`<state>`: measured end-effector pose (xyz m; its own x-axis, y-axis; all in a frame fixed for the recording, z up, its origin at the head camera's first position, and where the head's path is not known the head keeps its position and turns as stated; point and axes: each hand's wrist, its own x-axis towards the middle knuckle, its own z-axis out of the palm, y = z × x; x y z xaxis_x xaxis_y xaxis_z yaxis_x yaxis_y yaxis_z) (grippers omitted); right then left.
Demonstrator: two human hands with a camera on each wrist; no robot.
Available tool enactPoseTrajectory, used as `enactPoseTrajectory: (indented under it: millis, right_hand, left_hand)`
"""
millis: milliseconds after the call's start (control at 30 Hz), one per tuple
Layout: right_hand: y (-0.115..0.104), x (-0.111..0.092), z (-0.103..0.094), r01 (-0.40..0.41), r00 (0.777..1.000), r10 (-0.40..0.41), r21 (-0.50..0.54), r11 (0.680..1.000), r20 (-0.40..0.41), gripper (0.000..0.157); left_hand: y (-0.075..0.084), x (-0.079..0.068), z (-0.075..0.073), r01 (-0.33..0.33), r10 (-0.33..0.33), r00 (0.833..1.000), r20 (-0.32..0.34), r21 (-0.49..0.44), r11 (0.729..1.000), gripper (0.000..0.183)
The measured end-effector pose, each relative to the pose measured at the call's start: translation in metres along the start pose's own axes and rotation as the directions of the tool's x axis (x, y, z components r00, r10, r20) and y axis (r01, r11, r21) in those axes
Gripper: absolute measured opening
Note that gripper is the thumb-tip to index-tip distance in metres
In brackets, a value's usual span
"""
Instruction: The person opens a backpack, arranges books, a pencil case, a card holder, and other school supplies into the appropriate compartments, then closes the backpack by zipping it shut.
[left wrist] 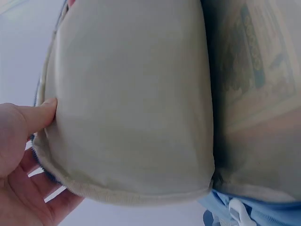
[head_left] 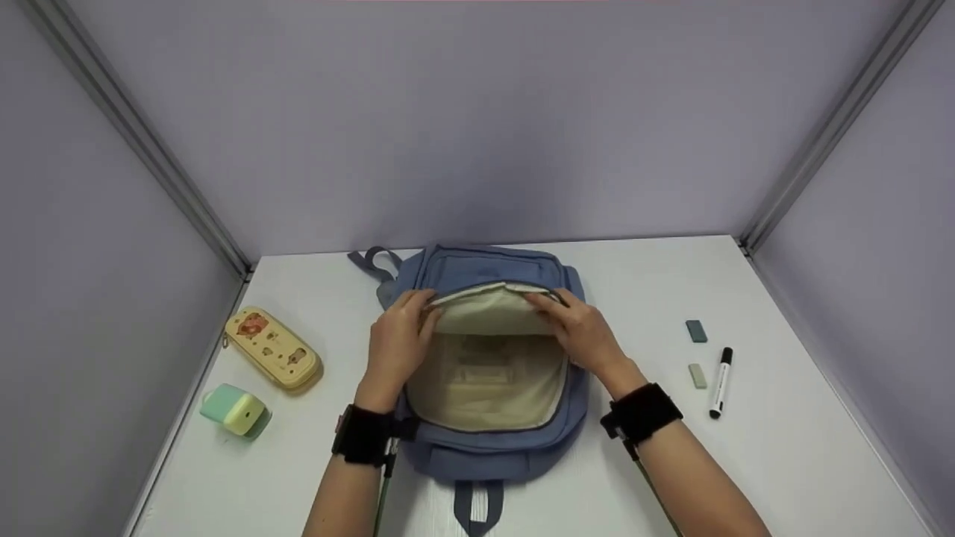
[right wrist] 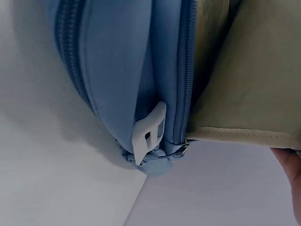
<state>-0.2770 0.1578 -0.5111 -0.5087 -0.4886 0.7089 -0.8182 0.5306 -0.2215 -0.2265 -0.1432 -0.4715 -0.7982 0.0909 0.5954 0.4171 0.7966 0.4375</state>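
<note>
A blue backpack (head_left: 485, 462) lies on the white table with its main compartment unzipped. Its flap (head_left: 489, 312) is lifted, showing a cream lining. My left hand (head_left: 399, 339) pinches the flap's left edge; in the left wrist view the thumb presses on the lining (left wrist: 131, 103), the other fingers behind. On the opposite side my right hand (head_left: 589, 335) grips the flap's edge, fingertips on the lining. Only part of that hand (right wrist: 292, 172) shows in the right wrist view, at the lined flap's border. Inside the compartment a pale rectangular shape (head_left: 481, 373) appears dimly.
Left of the backpack lie a yellow pencil case (head_left: 272, 347) with printed pictures and a green-and-yellow box-like item (head_left: 235, 409). To the right are a dark eraser-like block (head_left: 696, 331), a pale green one (head_left: 697, 376) and a marker (head_left: 721, 382). Grey panels surround the table.
</note>
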Motion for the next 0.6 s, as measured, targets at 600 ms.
enactPoseTrajectory:
  millis: [600]
  right_hand:
    - [0.02, 0.028, -0.004, -0.291, 0.956, 0.294, 0.249, 0.924, 0.027, 0.043]
  left_hand:
    - [-0.103, -0.063, 0.009, 0.347, -0.31, 0.928, -0.207, 0.176, 0.921, 0.038]
